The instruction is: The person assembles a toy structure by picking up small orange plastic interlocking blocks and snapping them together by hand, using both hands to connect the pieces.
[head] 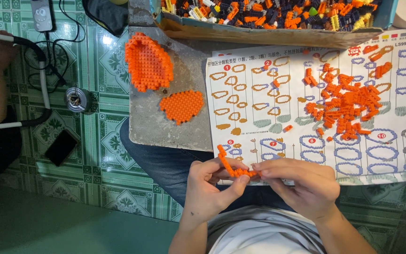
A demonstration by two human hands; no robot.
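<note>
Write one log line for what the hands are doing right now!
left hand: holds orange brick strip | right hand: pinches strip's end | nearby: loose orange bricks on instruction sheet

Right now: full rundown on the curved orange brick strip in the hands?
The orange brick strip is a thin, curved chain of small studded blocks, plastic by the look. It arcs from upper left down to the right. The left hand pinches its lower part, and the right hand meets its right end. It is held above the lap, just below the instruction sheet.
</note>
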